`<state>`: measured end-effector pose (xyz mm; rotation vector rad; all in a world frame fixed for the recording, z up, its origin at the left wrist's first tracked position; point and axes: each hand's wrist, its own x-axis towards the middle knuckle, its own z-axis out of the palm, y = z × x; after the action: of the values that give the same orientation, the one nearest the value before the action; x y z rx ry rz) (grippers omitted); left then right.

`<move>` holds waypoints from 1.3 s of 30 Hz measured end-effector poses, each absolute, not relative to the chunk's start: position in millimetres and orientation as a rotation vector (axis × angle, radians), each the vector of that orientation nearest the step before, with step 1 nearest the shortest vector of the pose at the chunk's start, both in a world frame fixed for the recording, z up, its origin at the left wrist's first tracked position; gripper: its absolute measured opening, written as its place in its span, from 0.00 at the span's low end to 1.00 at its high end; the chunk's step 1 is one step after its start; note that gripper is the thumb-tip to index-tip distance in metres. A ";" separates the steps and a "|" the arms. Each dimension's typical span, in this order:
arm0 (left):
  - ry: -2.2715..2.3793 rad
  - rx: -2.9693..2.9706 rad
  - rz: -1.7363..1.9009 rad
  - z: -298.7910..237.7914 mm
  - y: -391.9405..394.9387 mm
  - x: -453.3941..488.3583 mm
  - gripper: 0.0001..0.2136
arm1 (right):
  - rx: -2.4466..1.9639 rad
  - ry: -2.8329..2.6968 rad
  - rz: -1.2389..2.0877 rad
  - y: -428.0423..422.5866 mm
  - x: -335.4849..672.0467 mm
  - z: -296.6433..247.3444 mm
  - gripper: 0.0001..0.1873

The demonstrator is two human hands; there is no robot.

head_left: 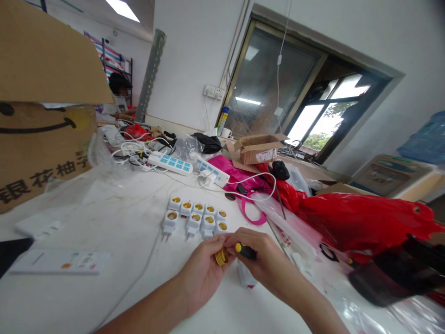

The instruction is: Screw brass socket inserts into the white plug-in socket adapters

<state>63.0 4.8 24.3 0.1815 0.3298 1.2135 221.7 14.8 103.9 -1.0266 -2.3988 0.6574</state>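
My left hand (pixel 205 266) is closed around a brass threaded screw shell (pixel 221 257), the kind found in a lamp socket. In my right hand (pixel 259 255) is a screwdriver (pixel 245 251) with a black and yellow handle; its tip is hidden behind my fingers. The two hands touch above the table. Just beyond them stand two rows of white plug-in lamp sockets (pixel 195 219) with brass threads inside, some with plug pins showing. Under my right hand lies a white housing (pixel 246 276) with a small red part, partly covered.
A cardboard box (pixel 45 153) stands at the left, near a white flat box (pixel 60 262). White power strips (pixel 171 163) and tangled cables lie at the back. Red plastic bags (pixel 361 218), a pink bag (pixel 229 171) and a small open carton (pixel 259 150) crowd the right. A white cord (pixel 144 269) crosses the tabletop.
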 end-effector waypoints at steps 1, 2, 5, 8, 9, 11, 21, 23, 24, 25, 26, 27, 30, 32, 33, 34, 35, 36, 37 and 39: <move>0.330 0.182 1.212 24.3 5.0 63.0 0.11 | -1.035 -2.394 0.650 14.8 222.4 104.3 0.14; 0.331 0.182 1.210 24.3 5.2 62.9 0.10 | -1.047 -2.389 0.643 14.6 223.1 104.8 0.13; 0.333 0.183 1.204 24.6 5.6 62.5 0.09 | -1.082 -2.381 0.638 12.5 224.8 105.8 0.10; 0.348 0.177 1.200 25.9 5.6 61.7 0.12 | -1.113 -2.367 0.672 9.5 225.8 104.3 0.09; 0.355 0.175 1.198 26.5 5.5 61.4 0.13 | -1.119 -2.359 0.690 8.7 226.1 103.2 0.09; 0.370 0.167 1.193 27.6 5.3 60.8 0.16 | -1.116 -2.336 0.726 7.8 226.4 100.3 0.08; 0.391 0.114 1.193 29.7 5.1 59.0 0.15 | -1.081 -2.216 0.789 5.5 223.1 92.8 0.07; 0.391 0.110 1.196 30.1 5.2 58.7 0.14 | -1.109 -2.168 0.833 3.7 221.6 92.8 0.09; 0.390 0.111 1.198 30.2 5.2 58.6 0.13 | -1.123 -2.145 0.859 3.0 221.1 92.6 0.10; 0.387 0.114 1.198 30.1 5.2 58.7 0.13 | -1.135 -2.128 0.878 2.5 220.7 92.1 0.11; 0.384 0.118 1.199 29.8 5.1 58.9 0.13 | -1.144 -2.117 0.885 2.3 220.5 91.6 0.11; 0.380 0.121 1.200 29.3 5.0 59.2 0.13 | -1.150 -2.111 0.881 2.3 220.4 90.9 0.12; 0.371 0.124 1.201 27.3 4.7 60.4 0.14 | -1.141 -2.124 0.848 3.1 220.3 88.4 0.12; 0.370 0.118 1.201 26.8 4.7 61.0 0.14 | -1.118 -2.122 0.841 3.7 220.2 85.8 0.11; 0.371 0.114 1.200 27.2 4.8 61.0 0.15 | -1.105 -2.115 0.840 4.0 220.1 84.0 0.10; 0.374 0.108 1.200 28.0 5.0 61.0 0.15 | -1.094 -2.104 0.835 4.2 220.0 82.0 0.10; 0.377 0.103 1.200 29.1 5.2 60.8 0.15 | -1.084 -2.089 0.826 4.3 219.9 79.7 0.10; 0.381 0.097 1.201 30.5 5.4 60.7 0.15 | -1.075 -2.072 0.813 4.3 219.7 77.3 0.10; 0.387 0.089 1.203 31.8 5.6 60.6 0.15 | -1.063 -2.055 0.796 4.2 219.5 74.8 0.10; 0.403 0.070 1.207 33.4 5.9 60.7 0.16 | -1.045 -2.025 0.772 3.6 218.7 70.4 0.10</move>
<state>60.7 5.9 33.4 0.0704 0.4034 1.2073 218.7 3.6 70.4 -1.0451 -2.0250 0.7723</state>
